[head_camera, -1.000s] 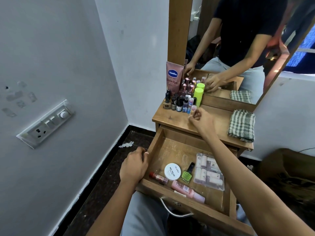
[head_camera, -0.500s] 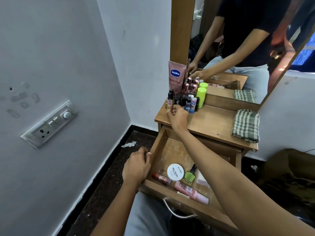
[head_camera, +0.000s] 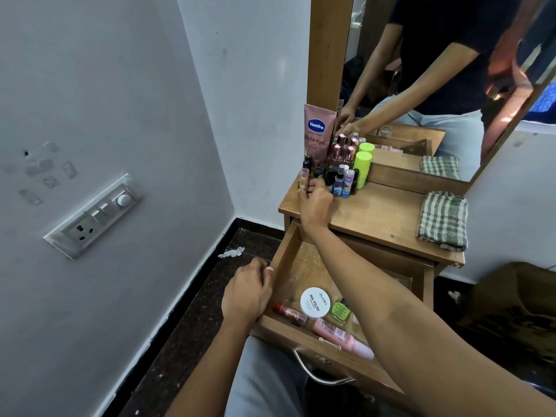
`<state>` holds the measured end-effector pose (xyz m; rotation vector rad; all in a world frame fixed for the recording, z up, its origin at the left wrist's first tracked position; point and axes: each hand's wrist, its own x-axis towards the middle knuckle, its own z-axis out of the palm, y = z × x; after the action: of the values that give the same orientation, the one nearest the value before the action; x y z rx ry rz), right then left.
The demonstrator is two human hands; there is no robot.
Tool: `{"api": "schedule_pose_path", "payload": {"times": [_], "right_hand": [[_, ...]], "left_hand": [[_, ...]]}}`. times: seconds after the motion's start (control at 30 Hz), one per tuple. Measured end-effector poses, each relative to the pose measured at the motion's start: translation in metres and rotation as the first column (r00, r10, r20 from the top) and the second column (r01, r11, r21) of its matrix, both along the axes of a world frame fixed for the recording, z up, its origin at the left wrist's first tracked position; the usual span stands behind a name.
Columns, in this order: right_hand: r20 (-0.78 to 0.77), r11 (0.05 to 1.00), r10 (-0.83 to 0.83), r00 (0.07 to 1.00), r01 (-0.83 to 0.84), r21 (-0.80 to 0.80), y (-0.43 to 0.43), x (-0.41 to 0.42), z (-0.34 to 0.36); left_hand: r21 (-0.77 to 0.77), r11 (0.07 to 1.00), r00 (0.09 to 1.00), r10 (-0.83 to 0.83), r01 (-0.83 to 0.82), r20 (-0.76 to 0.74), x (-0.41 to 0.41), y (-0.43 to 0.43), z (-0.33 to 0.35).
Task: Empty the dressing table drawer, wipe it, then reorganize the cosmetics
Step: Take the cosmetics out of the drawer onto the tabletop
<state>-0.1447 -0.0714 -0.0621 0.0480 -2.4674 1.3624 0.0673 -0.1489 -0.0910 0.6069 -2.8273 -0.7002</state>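
Observation:
The wooden drawer (head_camera: pixel 304 263) stands pulled out below the dressing table top (head_camera: pixel 376 215). My left hand (head_camera: pixel 248 291) grips the drawer's left wall. My right hand (head_camera: pixel 314 200) reaches over the tabletop's left corner and pinches a small clear tube (head_camera: pixel 304 177) held upright beside the cluster of cosmetics bottles (head_camera: pixel 337 173). In the drawer lie a white nail polish remover jar (head_camera: pixel 315 302), a red tube (head_camera: pixel 288 313), a green nail polish bottle (head_camera: pixel 340 311) and a pink bottle (head_camera: pixel 343 338). My right forearm hides the drawer's right side.
A pink Vaseline tube (head_camera: pixel 319 130) leans on the mirror frame (head_camera: pixel 329 49). A lime green can (head_camera: pixel 361 168) stands behind the bottles. A folded checked cloth (head_camera: pixel 442 219) lies at the tabletop's right. A wall socket panel (head_camera: pixel 93 215) is on the left wall. A brown bag (head_camera: pixel 508 302) sits right.
My right hand has moved left along the tabletop with the small tube, from near the green can to the left end of the bottle cluster. My left hand stays on the drawer wall.

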Motion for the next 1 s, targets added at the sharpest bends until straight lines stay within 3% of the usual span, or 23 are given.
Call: {"api": "schedule_pose_path", "payload": {"times": [0.13, 0.23, 0.27, 0.33, 0.43, 0.5, 0.57, 0.63, 0.87, 0.93, 1.0], "right_hand": [[-0.146, 0.991, 0.101, 0.984, -0.112, -0.07, 0.016, 0.024, 0.005], [-0.256, 0.895, 0.445, 0.858, -0.437, 0.09, 0.044, 0.057, 0.001], [-0.203, 0.81, 0.586, 0.785, -0.559, 0.176, 0.056, 0.066, -0.003], [0.052, 0.595, 0.774, 0.631, -0.753, 0.28, 0.078, 0.083, -0.013], [0.456, 0.315, 0.773, 0.441, -0.891, 0.328, 0.095, 0.107, -0.03], [0.551, 0.182, 0.727, 0.41, -0.888, 0.422, 0.094, 0.123, -0.038], [0.55, 0.091, 0.725, 0.414, -0.849, 0.52, 0.088, 0.134, -0.042], [0.552, 0.085, 0.704, 0.446, -0.825, 0.559, 0.081, 0.137, -0.043], [0.572, 0.196, 0.644, 0.508, -0.832, 0.518, 0.07, 0.144, -0.036], [0.596, 0.315, 0.644, 0.48, -0.876, 0.365, 0.073, 0.14, -0.032], [0.575, 0.498, 0.642, 0.507, -0.846, 0.189, 0.077, 0.131, -0.018]], "left_hand": [[0.007, 1.0, 1.0, 0.002, -0.002, 0.016, 0.0, 0.0, 0.0], [0.003, 1.0, 1.0, 0.004, -0.004, 0.02, 0.0, 0.0, -0.001], [0.001, 1.0, 1.0, 0.004, -0.004, 0.019, -0.001, 0.0, -0.001], [-0.003, 1.0, 1.0, -0.001, 0.001, 0.019, -0.002, 0.0, -0.002], [-0.008, 1.0, 1.0, -0.003, 0.003, 0.024, -0.002, 0.0, -0.001], [-0.017, 1.0, 1.0, 0.003, -0.003, 0.023, -0.001, 0.001, -0.001], [-0.025, 1.0, 1.0, 0.012, -0.011, 0.025, 0.0, 0.001, 0.0], [-0.028, 1.0, 1.0, 0.012, -0.011, 0.026, 0.0, 0.002, 0.0], [-0.017, 1.0, 1.0, 0.013, -0.013, 0.028, -0.001, 0.0, 0.0], [-0.017, 1.0, 1.0, 0.011, -0.011, 0.022, -0.001, 0.001, 0.0], [-0.024, 1.0, 1.0, 0.01, -0.01, 0.026, 0.0, 0.001, -0.001]]}}
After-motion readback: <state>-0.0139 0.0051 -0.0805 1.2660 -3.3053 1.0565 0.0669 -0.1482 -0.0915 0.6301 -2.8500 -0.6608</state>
